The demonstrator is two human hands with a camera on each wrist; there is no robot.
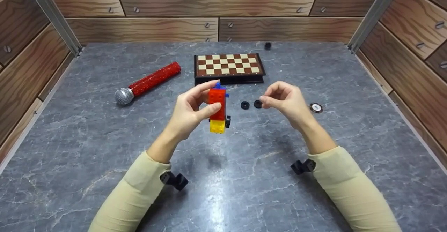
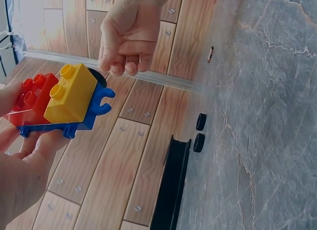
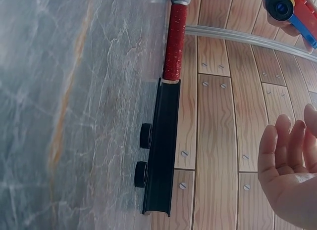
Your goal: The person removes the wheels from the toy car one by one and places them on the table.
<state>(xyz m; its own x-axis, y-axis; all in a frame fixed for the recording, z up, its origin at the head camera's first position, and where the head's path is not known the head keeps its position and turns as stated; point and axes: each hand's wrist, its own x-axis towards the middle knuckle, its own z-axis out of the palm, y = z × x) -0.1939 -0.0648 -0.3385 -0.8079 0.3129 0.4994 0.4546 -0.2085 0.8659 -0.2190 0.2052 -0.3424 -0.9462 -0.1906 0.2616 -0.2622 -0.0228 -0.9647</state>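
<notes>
My left hand (image 1: 193,111) grips a toy brick car (image 1: 217,103) and holds it on end above the grey table. The car has a red brick, a yellow brick (image 2: 69,94) and a blue chassis, with one black wheel (image 1: 228,121) fitted on its side. My right hand (image 1: 267,101) hovers just right of the car with loosely curled fingers and nothing in them. Its palm (image 3: 290,175) shows bare in the right wrist view. Two loose black wheels (image 1: 245,105) (image 1: 257,104) lie on the table by its fingertips.
A folded chessboard (image 1: 228,66) lies behind the hands. A red microphone (image 1: 148,82) with a silver head lies to the left. A small round disc (image 1: 316,107) sits to the right and a small black piece (image 1: 268,45) near the back wall. Wooden walls enclose the table.
</notes>
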